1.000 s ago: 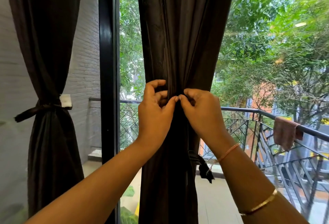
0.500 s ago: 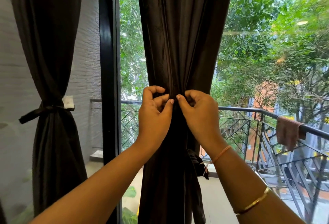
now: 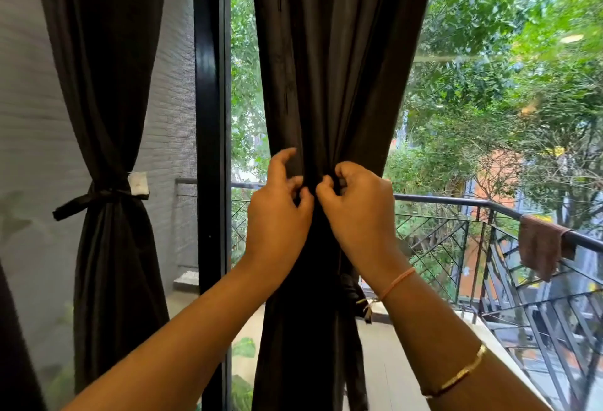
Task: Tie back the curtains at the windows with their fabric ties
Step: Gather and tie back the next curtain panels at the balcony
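Dark brown fabric curtain (image 3: 326, 68), gathered at mid-height, pinched by curled left hand (image 3: 277, 215) and right hand (image 3: 359, 215) (dark fabric tie end (image 3: 354, 296) dangles below).

Both arms raised and extended forward, forearms bare. Left forearm enters from the near left, right forearm from the near right; they converge towards centre.

Left hand (image 3: 277, 211): back of the hand faces the camera, wrist roughly straight. Index finger lifted and hooked above the others. Thumb bent in against the curled lower fingers, pinching a fold of the curtain (image 3: 326, 84).

Right hand (image 3: 359, 215): back of the hand faces the camera, knuckles uppermost. All fingers (image 3: 346, 172) curled tightly inward, thumb tucked against the index, pinching the same gathered fold.

The two thumbs sit just beside each other, level in height. Whether they touch cannot be told.
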`<state>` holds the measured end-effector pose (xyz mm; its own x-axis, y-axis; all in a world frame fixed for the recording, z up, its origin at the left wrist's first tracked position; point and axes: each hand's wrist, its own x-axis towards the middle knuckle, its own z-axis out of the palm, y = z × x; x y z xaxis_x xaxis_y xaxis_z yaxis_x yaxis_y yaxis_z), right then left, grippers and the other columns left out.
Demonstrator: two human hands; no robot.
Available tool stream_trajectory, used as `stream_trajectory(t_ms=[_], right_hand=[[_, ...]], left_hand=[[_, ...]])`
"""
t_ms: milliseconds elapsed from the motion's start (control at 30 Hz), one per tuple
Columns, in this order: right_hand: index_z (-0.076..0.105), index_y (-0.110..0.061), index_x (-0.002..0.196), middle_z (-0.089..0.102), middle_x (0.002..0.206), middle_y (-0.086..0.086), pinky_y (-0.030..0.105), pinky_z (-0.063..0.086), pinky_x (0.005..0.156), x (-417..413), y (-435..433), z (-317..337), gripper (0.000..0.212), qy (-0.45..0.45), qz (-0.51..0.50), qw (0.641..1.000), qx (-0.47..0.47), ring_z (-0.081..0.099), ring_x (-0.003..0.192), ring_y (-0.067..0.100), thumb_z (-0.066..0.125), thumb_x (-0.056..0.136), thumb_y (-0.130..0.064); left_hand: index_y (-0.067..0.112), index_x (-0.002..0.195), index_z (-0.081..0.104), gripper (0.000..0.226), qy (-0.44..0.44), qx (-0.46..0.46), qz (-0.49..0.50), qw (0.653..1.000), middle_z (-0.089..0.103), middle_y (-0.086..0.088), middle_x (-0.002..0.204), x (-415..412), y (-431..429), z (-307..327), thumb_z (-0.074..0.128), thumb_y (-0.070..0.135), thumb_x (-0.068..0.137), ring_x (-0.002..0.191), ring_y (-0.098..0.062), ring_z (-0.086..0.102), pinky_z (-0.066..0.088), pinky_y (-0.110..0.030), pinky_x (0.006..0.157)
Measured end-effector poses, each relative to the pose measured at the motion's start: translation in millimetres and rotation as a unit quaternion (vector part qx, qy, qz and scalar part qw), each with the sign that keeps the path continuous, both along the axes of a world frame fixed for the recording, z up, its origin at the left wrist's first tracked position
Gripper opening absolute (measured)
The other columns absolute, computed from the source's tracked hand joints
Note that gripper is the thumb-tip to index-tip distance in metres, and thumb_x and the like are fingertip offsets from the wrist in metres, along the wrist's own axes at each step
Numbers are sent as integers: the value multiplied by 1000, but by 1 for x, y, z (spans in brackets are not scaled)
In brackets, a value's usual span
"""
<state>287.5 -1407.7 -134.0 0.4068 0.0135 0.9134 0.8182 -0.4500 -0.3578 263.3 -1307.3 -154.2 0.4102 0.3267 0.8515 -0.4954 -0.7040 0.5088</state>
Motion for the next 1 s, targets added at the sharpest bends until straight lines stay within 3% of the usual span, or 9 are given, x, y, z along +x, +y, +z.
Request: stream_trajectory(t_ms=[67,167,367,500,567,633,733,900,1000], right_hand=[[24,-23,51,31,46,-8,19,21,43,-2,2,1,47,-8,13,1000,-10,29,43,9,58,82,-11],[26,-21,51,33,46,-6,20,22,43,-3,1,3,45,0,17,1000,-25,30,42,8,57,83,-11],[29,-20,51,35,46,-6,16,21,42,-3,-2,1,44,2,0,1000,-31,33,41,8,56,84,-13],[36,-18,49,38,45,-4,17,25,43,1,-7,2,43,9,46,998,-32,35,43,8,59,85,-15],[52,-10,54,49,49,3,25,34,49,4,-10,3,34,40,105,993,-27,41,48,10,60,86,-14],[69,-6,76,66,70,9,30,46,63,7,-12,0,17,99,166,981,-1,56,66,11,59,88,-13],[69,-6,107,69,104,7,36,51,90,11,-12,-9,22,186,231,953,61,63,97,15,58,89,-9],[68,-3,107,68,105,9,27,48,90,14,-9,-26,24,170,229,955,78,63,97,15,58,85,-1],[66,-3,111,66,106,12,27,49,91,17,-9,-35,30,176,226,956,70,63,98,20,55,84,3]], left_hand=[[23,131,48,44,3,0,-21,1000,67,16,90,-2,-4,-1,62,20,89,80,8,62,50,-10,72],[18,129,52,41,-2,-11,-41,999,54,32,86,-2,-6,-2,61,19,89,79,23,53,42,2,71],[14,133,50,44,-22,3,-22,1000,66,7,111,-8,-11,-5,60,18,90,96,8,55,43,-3,82],[14,130,53,42,-29,-14,-54,998,68,2,113,-9,-10,-6,61,17,89,101,3,60,47,-10,87],[15,129,54,43,-22,-31,-80,996,67,4,113,-10,-9,-6,62,18,87,103,2,60,49,-16,89],[17,129,53,45,-7,-37,-101,994,64,14,111,-11,-7,-7,64,18,86,104,7,58,49,-17,90],[22,129,50,49,5,-41,-118,992,57,30,106,-11,-7,-10,66,15,84,101,17,54,46,-10,88],[13,128,55,44,11,-37,-78,996,66,1,116,-7,-8,-19,65,14,85,105,3,59,48,-18,93],[11,125,58,38,17,-37,-66,997,68,3,111,-8,-9,-22,62,13,87,101,1,62,48,-17,91]])
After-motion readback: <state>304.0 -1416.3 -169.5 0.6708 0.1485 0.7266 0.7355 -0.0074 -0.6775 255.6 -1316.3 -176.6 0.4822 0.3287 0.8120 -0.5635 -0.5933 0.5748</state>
